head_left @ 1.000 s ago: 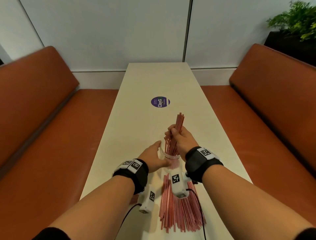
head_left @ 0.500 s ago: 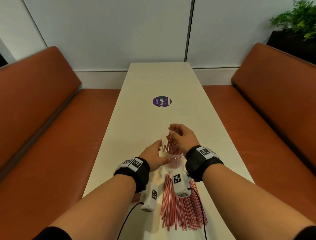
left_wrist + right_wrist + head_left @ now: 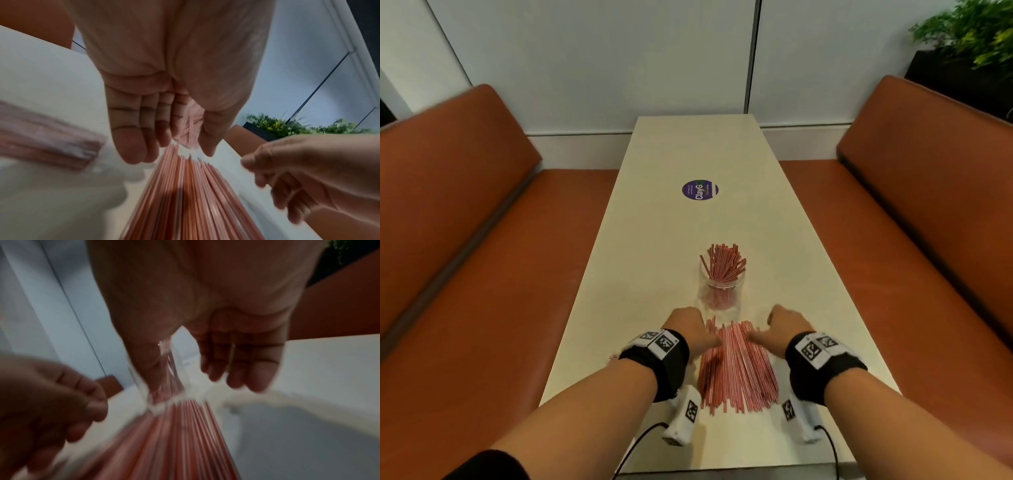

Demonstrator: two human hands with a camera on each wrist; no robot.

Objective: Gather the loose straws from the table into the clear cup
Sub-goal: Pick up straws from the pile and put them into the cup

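Observation:
The clear cup (image 3: 720, 294) stands upright mid-table with a fan of red-and-white straws (image 3: 724, 265) sticking out of it. A flat pile of loose straws (image 3: 738, 371) lies just in front of the cup. My left hand (image 3: 690, 329) hovers at the pile's far left corner and my right hand (image 3: 779, 327) at its far right corner. In the left wrist view the left hand (image 3: 164, 146) hangs with relaxed fingers over the pile (image 3: 185, 194), holding nothing. The right hand (image 3: 191, 376) is likewise empty above the pile (image 3: 174, 443), with the cup (image 3: 170, 369) beyond its fingers.
The long cream table (image 3: 688, 147) runs away from me with a purple round sticker (image 3: 700, 190) past the cup. Orange benches (image 3: 458, 240) flank both sides. A potted plant (image 3: 969, 37) stands at the back right. Wrist camera cables hang at the near edge.
The right hand let its bundle of straws drop into the cup and the left hand let go of the cup. Both hands drew back to the loose pile.

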